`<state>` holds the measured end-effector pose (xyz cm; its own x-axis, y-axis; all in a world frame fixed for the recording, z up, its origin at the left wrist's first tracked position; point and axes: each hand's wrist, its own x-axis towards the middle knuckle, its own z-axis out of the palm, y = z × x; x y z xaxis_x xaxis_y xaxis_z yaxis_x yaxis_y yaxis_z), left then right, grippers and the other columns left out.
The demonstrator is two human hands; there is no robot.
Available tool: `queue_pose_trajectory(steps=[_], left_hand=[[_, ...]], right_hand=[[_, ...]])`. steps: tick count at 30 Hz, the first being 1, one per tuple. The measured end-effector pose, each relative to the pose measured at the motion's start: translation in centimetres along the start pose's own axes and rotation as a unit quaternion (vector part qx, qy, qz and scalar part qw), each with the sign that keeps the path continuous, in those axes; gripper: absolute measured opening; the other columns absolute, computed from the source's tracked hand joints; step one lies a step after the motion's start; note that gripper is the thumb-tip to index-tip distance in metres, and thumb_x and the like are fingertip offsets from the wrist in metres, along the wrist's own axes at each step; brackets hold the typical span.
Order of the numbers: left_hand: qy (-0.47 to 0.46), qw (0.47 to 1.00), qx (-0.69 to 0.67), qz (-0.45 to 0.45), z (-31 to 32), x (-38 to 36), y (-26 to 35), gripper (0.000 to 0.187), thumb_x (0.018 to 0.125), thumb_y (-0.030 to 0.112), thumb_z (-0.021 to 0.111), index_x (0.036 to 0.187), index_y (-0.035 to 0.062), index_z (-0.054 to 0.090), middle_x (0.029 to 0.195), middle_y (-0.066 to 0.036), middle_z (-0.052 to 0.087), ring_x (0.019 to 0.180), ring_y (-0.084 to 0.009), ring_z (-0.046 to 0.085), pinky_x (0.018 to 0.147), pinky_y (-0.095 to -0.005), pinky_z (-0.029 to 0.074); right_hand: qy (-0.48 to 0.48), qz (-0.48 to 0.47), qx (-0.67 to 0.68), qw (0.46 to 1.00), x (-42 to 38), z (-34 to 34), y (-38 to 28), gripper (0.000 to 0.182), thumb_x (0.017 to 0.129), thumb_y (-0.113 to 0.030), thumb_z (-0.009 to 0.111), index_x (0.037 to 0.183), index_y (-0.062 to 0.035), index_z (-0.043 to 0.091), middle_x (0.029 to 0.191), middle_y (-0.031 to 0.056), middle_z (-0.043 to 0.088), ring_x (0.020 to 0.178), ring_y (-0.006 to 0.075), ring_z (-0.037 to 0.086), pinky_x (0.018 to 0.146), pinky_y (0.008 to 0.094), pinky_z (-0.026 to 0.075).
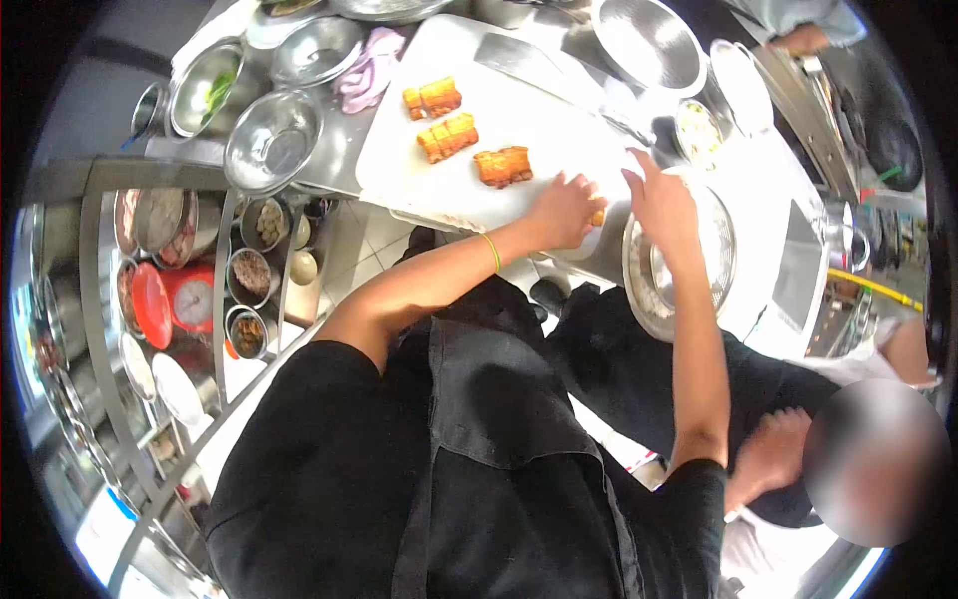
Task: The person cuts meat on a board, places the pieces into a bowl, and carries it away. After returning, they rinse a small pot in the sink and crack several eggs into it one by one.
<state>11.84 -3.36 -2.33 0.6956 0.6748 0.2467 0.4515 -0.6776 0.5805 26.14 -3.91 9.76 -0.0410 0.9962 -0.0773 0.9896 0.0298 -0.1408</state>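
Note:
On the white cutting board (419,185) lie three golden-brown, scored pieces of roast pork belly (448,138). At the board's near right side, the fingers of my left hand (564,212) curl down over another small piece of roast pork (598,217), mostly hidden under them. My right hand (659,200) is over the board's right end, fingers bent and apart, with nothing visible in it. Just beyond its fingertips is the handle of a cleaver (529,65), whose broad blade lies flat on the board's far part. Below my right wrist sits a metal strainer (715,235).
Steel bowls (271,143) and a lilac cloth (371,68) are left of the board. A perforated bowl (649,42) and a small bowl of pale pieces (699,132) stand far right. Shelves with food containers (251,278) are at left. Another person's hand (773,454) is close on my right.

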Motion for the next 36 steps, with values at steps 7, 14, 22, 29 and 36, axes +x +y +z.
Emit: queue_pose_trajectory(steps=[7, 14, 22, 29, 36], left_hand=[[-0.007, 1.000, 0.009, -0.008, 0.0, -1.2, -0.3, 0.034, 0.069, 0.016, 0.068, 0.102, 0.0096, 0.060, 0.097, -0.008, 0.056, 0.104, -0.0245, 0.051, 0.087, -0.0416, 0.039], [0.034, 0.999, -0.026, -0.008, -1.2, -2.2, 0.6, 0.051, 0.071, 0.010, 0.067, 0.119, 0.0062, 0.052, 0.123, -0.013, 0.047, 0.115, -0.0297, 0.046, 0.096, -0.0465, 0.035], [0.015, 0.979, -0.122, -0.163, -3.9, -5.5, 0.2, 0.070, 0.070, -0.002, 0.064, 0.132, 0.0060, 0.034, 0.129, -0.017, 0.040, 0.102, -0.0366, 0.055, 0.081, -0.0415, 0.048], [0.014, 0.989, -0.098, -0.106, -1.4, -3.3, -0.6, 0.055, 0.072, 0.000, 0.063, 0.122, -0.0045, 0.040, 0.115, -0.024, 0.049, 0.103, -0.0402, 0.052, 0.086, -0.0431, 0.045], [0.106, 0.973, -0.135, -0.156, -6.6, -4.7, -0.3, 0.059, 0.072, 0.001, 0.063, 0.126, -0.0011, 0.039, 0.111, -0.022, 0.052, 0.099, -0.0373, 0.054, 0.084, -0.0407, 0.045]], right_hand=[[0.066, -0.135, -0.005, 0.989, 16.4, 8.9, 2.0, 0.046, 0.080, -0.034, 0.065, 0.124, -0.0228, 0.054, 0.103, 0.0154, 0.059, 0.091, 0.0320, 0.060, 0.074, 0.0396, 0.049], [0.121, -0.296, -0.020, 0.947, 15.4, 9.1, 4.5, 0.042, 0.078, -0.018, 0.066, 0.119, -0.0171, 0.057, 0.110, 0.0149, 0.055, 0.106, 0.0310, 0.050, 0.089, 0.0382, 0.043], [0.043, 0.058, 0.133, 0.988, -4.6, 9.4, -1.3, 0.059, 0.071, 0.014, 0.048, 0.127, -0.0046, 0.046, 0.116, 0.0218, 0.050, 0.104, 0.0373, 0.052, 0.090, 0.0416, 0.044], [0.146, 0.130, 0.240, 0.951, -4.9, 11.8, -2.9, 0.055, 0.072, 0.016, 0.048, 0.125, 0.0002, 0.048, 0.113, 0.0206, 0.053, 0.102, 0.0339, 0.055, 0.087, 0.0376, 0.046], [0.143, 0.099, 0.387, 0.905, -2.6, 9.6, -4.9, 0.047, 0.078, 0.011, 0.055, 0.122, -0.0041, 0.052, 0.108, 0.0146, 0.061, 0.096, 0.0214, 0.061, 0.079, 0.0311, 0.052]])
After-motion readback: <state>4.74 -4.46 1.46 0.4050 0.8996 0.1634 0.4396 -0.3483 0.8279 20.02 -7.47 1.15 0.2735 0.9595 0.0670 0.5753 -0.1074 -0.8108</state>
